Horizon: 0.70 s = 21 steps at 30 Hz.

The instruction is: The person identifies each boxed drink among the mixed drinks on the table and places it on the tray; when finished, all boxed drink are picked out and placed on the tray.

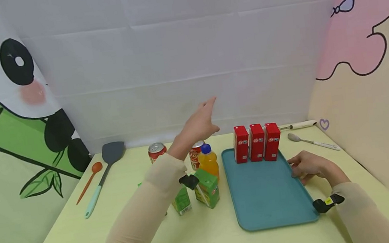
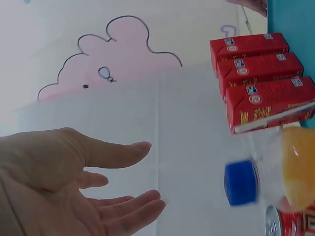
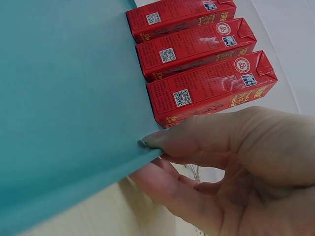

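My right hand [image 1: 309, 166] pinches the right rim of a blue-green tray [image 1: 269, 197], thumb on top and fingers beneath. Three red drink cartons [image 1: 256, 143] stand in a row at the tray's far end; the right wrist view shows the nearest red carton [image 3: 211, 88] just past my thumb. Raised above the table, my left hand [image 1: 198, 126] holds nothing, its thumb and fingers spread apart. Below it are an orange juice bottle [image 1: 208, 161] with a blue cap [image 2: 241, 182], two red soda cans, one of them a can [image 1: 156, 150] at the left, and green drink cartons [image 1: 207, 189].
On the left lie an orange spoon [image 1: 93, 176] and a grey spatula [image 1: 112, 152] with a mint handle. A grey spoon [image 1: 313, 141] and a white-handled utensil [image 1: 298, 125] lie right of the tray. A white cloth wall [image 1: 179, 54] closes the back of the table.
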{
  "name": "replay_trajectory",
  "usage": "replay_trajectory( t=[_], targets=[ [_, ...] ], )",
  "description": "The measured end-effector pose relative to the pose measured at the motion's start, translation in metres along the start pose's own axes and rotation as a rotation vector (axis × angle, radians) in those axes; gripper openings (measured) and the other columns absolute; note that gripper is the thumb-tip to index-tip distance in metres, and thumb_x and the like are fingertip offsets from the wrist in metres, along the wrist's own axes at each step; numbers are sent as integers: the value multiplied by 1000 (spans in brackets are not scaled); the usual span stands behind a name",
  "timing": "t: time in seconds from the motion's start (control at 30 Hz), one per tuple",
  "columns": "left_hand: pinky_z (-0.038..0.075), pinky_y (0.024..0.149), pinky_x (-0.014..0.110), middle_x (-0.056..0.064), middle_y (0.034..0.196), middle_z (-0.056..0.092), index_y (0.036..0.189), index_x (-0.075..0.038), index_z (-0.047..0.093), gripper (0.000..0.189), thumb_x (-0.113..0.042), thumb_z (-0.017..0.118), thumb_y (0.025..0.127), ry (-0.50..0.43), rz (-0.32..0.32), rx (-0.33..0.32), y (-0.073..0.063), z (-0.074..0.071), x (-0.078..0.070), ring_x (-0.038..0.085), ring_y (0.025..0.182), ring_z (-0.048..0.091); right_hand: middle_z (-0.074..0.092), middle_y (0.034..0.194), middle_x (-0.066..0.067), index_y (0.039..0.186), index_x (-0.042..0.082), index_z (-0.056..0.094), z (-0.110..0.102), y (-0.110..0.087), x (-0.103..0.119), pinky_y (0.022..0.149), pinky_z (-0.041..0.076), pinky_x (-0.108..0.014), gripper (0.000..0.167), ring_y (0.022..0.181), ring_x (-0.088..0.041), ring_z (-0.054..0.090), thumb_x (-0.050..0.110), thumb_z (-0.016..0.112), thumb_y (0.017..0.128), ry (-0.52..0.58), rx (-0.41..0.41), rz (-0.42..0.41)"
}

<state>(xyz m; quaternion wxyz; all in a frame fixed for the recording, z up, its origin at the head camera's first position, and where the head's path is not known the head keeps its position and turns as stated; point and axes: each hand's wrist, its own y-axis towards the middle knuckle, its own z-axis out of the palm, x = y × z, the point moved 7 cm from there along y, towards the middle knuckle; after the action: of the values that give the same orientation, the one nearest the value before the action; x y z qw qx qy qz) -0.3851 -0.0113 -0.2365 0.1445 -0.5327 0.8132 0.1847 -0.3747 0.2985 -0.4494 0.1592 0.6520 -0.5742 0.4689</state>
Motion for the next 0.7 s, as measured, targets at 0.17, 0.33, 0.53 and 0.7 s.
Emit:
replay_trajectory(
  t=[0.17,0.33,0.53,0.7],
  targets=[
    [46,104,45,10,164,22,162,-16,14,91,-9,73,92,-75,17,33,-22,-7,21,34,136,45,54,91,-13,141,-20,38,0,-1,0,59,59,-36,66,61,-20,60,-3,67,85,-11,6,-3],
    [50,99,45,15,158,34,162,-17,15,90,-11,72,92,-120,9,81,-34,-10,43,35,132,49,57,98,-14,141,-21,38,-1,-1,0,60,60,-38,67,69,-21,60,-3,68,84,-4,-2,-7],
    [44,105,50,15,151,44,159,-15,26,79,-15,71,94,-210,6,109,-56,-13,65,34,134,47,54,96,-14,141,-20,38,0,-2,-2,59,59,-37,65,66,-21,61,-4,68,85,10,3,-10],
    [42,105,55,16,149,46,155,-13,36,74,-16,74,92,-276,3,81,-87,-23,86,36,135,45,54,93,-14,142,-19,38,0,0,-1,59,59,-36,66,64,-20,59,-4,68,85,2,4,0]
  ],
)
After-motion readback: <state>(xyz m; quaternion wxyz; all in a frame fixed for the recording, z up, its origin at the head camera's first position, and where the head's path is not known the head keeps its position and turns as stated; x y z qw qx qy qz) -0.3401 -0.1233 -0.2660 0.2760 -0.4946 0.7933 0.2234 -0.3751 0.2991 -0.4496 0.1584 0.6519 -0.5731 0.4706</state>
